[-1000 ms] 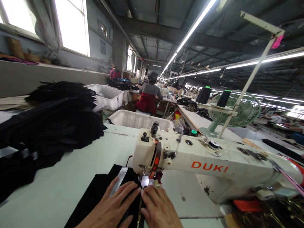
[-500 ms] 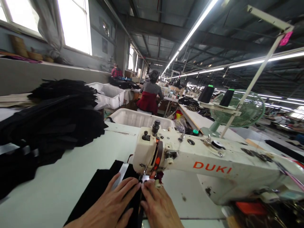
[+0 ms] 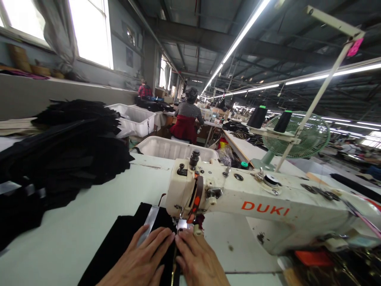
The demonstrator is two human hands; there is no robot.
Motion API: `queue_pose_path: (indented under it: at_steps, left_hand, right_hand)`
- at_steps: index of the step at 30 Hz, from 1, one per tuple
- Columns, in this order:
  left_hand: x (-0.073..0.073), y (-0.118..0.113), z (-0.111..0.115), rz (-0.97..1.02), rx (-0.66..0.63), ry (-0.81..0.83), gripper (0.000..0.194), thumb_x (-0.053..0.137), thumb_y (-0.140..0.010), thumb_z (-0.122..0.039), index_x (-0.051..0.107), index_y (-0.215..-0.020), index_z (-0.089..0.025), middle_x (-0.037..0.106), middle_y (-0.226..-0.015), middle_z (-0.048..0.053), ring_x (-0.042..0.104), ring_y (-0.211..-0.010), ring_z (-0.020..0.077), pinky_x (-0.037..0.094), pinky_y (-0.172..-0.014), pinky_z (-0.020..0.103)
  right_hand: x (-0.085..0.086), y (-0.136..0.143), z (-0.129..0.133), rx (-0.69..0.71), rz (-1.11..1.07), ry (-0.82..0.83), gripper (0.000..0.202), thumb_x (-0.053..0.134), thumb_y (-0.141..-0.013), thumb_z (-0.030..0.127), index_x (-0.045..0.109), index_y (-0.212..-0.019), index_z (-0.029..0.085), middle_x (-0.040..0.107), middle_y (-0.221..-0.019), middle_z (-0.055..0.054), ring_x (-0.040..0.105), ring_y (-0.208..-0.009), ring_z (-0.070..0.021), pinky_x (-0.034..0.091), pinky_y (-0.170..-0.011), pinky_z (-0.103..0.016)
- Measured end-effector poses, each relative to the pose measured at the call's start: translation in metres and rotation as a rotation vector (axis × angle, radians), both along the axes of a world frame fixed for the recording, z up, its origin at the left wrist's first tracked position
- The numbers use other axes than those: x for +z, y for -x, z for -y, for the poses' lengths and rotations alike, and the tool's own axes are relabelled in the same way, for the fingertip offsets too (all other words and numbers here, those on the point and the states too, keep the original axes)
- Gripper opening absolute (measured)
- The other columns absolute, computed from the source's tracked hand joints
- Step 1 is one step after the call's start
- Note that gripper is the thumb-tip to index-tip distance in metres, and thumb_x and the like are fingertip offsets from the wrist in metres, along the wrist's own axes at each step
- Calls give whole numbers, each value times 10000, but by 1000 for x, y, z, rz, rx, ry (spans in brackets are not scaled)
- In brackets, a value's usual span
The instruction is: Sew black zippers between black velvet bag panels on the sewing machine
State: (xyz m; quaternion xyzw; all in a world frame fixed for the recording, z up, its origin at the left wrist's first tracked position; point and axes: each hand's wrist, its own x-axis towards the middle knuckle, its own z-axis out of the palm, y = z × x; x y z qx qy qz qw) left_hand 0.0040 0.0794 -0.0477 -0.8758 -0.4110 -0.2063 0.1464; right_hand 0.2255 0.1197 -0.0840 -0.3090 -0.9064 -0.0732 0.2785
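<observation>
My left hand (image 3: 141,254) lies on a black fabric piece (image 3: 119,234), its fingers stretched toward the needle area of a white sewing machine (image 3: 226,198) marked DUKI. A pale strip (image 3: 150,218) runs across the cloth beside my left forefinger. My right hand (image 3: 199,254) rests flat at the cloth's right edge, fingers close together, tips just before the presser foot. The two forefingers nearly touch. Between the hands runs a narrow strip with a gold-coloured line (image 3: 173,274), possibly a zipper. The machine's lamp lights the needle spot; the needle itself is not clear.
A large pile of black fabric pieces (image 3: 74,155) lies left on the table (image 3: 98,202). White plastic bins (image 3: 178,149) stand behind the machine. Black thread cones (image 3: 256,117) and a green fan (image 3: 312,133) are at right. Another person (image 3: 187,117) sits ahead, facing away.
Both hands have slid slightly back toward me along the cloth. The gold-coloured line between them shows more clearly. The fabric has shifted a little, and the view has moved slightly.
</observation>
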Motion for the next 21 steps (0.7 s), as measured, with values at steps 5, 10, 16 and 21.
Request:
queue_pose_path:
  at_steps: [5,10,16,21]
  left_hand:
    - [3,-1,-2,2,-8,-6,528,521,-864,-115,536,-1385,-198,664,-1341,43,624,-1227,197,396,-1141,350]
    - [0,1,2,29,-41,8,577,537,-844,-107,519,-1408,-227,657,-1352,32,608,-1248,197,372,-1154,336]
    - [2,2,1,-20,-65,-31,548,534,-864,-106,538,-1398,-226,627,-1396,28,590,-1276,210,409,-1135,362]
    - [5,1,1,15,-52,-2,592,509,-843,-96,493,-1424,-207,651,-1365,38,617,-1245,197,404,-1134,332]
  right_hand:
    - [4,1,0,-42,19,20,426,712,-903,242,623,-1308,141,679,-1290,-118,677,-1139,-320,614,-921,-429]
    - [12,-2,3,6,8,74,426,702,-894,195,616,-1308,144,678,-1297,-98,671,-1152,-297,587,-964,-409]
    - [7,-5,2,-4,5,148,463,702,-874,174,604,-1326,183,650,-1342,-81,636,-1211,-279,554,-1014,-400]
    - [3,-3,1,-5,-22,131,470,694,-857,139,607,-1316,192,660,-1329,-75,653,-1187,-260,541,-1024,-386]
